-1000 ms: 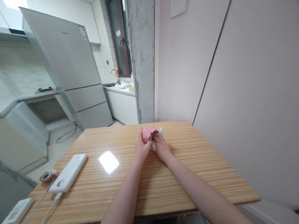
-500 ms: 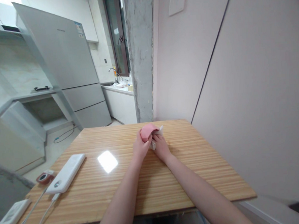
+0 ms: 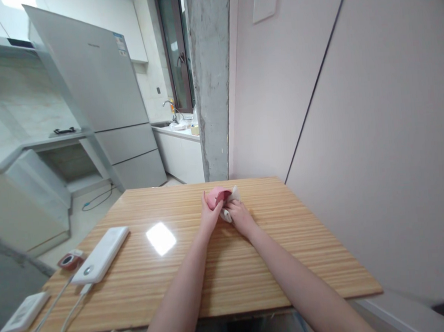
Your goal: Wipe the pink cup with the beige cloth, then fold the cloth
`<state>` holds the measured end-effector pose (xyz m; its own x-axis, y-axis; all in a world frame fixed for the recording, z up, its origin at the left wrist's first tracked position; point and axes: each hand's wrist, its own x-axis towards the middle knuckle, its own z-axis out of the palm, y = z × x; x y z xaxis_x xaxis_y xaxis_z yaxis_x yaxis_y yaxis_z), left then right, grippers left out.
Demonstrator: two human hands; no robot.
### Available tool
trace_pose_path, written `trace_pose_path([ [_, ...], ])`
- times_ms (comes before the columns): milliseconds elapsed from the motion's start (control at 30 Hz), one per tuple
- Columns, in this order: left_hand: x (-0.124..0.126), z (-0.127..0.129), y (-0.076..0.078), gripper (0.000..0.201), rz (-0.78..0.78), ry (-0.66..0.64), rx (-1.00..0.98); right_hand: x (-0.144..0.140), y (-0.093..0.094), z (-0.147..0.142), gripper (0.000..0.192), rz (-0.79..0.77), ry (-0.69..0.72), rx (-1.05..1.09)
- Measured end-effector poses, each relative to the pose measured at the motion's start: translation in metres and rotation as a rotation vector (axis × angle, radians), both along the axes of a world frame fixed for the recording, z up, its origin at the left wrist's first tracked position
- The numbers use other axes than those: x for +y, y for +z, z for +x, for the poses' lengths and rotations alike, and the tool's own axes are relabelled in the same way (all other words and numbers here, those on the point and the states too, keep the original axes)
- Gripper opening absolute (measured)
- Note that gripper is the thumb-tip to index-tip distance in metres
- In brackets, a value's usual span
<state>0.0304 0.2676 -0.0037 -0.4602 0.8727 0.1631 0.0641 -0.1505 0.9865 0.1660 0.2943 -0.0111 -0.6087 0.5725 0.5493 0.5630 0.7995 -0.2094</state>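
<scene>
Near the far edge of the wooden table (image 3: 272,243), my left hand (image 3: 210,216) is closed around a pink hollow piece (image 3: 217,196) that looks like a small cup or bowl. It is tilted, with its darker opening facing right. My right hand (image 3: 241,218) grips a crumpled white tissue or cloth (image 3: 234,193) right at that opening. Part of the white material hangs below the fingers, between the two hands. The fingertips of my right hand are partly hidden by the pink piece and the tissue.
On the table's left lie a white power bank (image 3: 103,256) with a cable plugged in, a small red-brown device (image 3: 67,261) and a white flat box (image 3: 25,313). Beyond the table stand a grey pillar (image 3: 213,86), a fridge (image 3: 93,88) and, at right, a pale wall (image 3: 385,126).
The pink piece has turned a little, so more of its dark opening shows. The tissue has shifted slightly at its rim. Both hands stay close together.
</scene>
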Motion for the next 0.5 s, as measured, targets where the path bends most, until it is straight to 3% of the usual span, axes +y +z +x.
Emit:
trace_pose_path([
  [67,0.001,0.016,-0.008,0.096,0.043,-0.021,-0.136,-0.003,-0.002,-0.002,0.02,-0.013,-0.04,0.096],
  [167,0.001,0.027,-0.012,0.082,0.073,-0.052,-0.181,-0.001,-0.004,-0.005,0.019,-0.008,0.003,0.193],
  [267,-0.004,0.016,-0.003,0.071,0.105,-0.009,0.012,0.006,-0.004,-0.004,0.021,0.028,0.061,0.176],
  [400,-0.017,-0.002,0.019,0.066,0.073,-0.038,0.337,0.01,-0.001,0.0,0.021,0.084,-0.015,0.101],
  [500,-0.022,0.008,0.024,0.073,0.052,-0.002,0.341,0.004,0.0,-0.003,0.019,0.095,-0.054,0.1],
])
